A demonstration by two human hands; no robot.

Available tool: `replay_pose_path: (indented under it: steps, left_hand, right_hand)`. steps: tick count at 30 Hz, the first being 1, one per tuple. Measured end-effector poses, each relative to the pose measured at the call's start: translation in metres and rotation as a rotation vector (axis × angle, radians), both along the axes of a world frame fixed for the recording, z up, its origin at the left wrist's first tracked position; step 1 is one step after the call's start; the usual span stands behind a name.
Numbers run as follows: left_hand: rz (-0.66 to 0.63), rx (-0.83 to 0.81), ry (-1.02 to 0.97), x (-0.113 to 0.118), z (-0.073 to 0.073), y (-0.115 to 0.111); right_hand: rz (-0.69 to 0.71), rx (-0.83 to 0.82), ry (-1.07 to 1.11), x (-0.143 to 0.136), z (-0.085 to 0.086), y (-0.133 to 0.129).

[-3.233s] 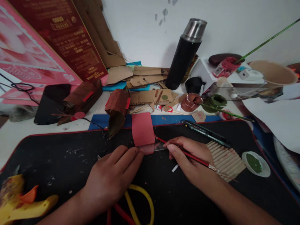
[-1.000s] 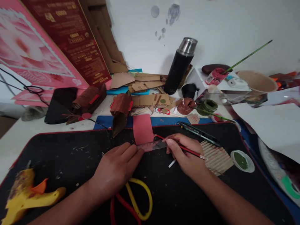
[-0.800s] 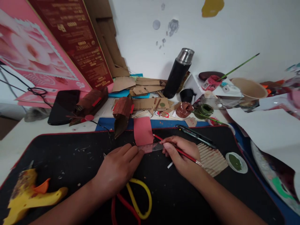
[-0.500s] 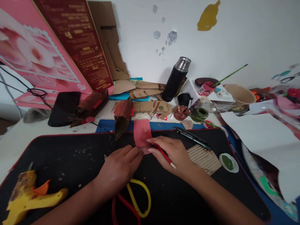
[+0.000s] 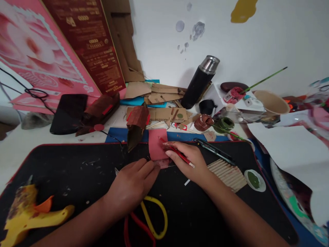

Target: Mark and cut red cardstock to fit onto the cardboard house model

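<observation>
My left hand (image 5: pixel 135 179) is closed, its fingertips pressing on the left end of a see-through strip (image 5: pixel 165 163), perhaps a ruler. This strip lies across the near end of a small pink piece of paper (image 5: pixel 157 145) on the black mat. In my right hand (image 5: pixel 192 158) is a red pencil (image 5: pixel 182 157), gripped between thumb and fingers. Its tip points up and left over the paper; whether it touches cannot be seen. Scissors with one yellow and one red handle (image 5: pixel 164 219) lie below my left hand, their blades mostly hidden.
A yellow glue gun (image 5: pixel 38 214) lies at left. Right of my right hand are a cutter knife (image 5: pixel 214 151), a ribbed cardboard piece (image 5: pixel 227 174) and a dish of green paint (image 5: pixel 254 180). Behind stand a folded brown paper piece (image 5: pixel 137 123), paint jars (image 5: pixel 203 122) and a black thermos (image 5: pixel 199 84).
My right hand has moved slightly up and away from my left hand, uncovering more of the see-through strip. The pencil went with it. The whole view has shifted a little.
</observation>
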State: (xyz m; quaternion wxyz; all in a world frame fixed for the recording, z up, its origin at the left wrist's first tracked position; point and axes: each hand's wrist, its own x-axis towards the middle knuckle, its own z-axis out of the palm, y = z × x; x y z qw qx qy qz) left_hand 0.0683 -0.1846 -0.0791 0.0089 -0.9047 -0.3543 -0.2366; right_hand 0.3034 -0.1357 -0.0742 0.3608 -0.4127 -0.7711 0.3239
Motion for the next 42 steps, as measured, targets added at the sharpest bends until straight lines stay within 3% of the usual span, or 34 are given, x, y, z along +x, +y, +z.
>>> replay_pose_path:
  steps: [42]
  left_hand:
    - [0.014,0.024,0.043,-0.0013,0.0018,-0.0003]
  right_hand:
    - [-0.013,-0.132,0.081,0.0014,-0.0011,0.002]
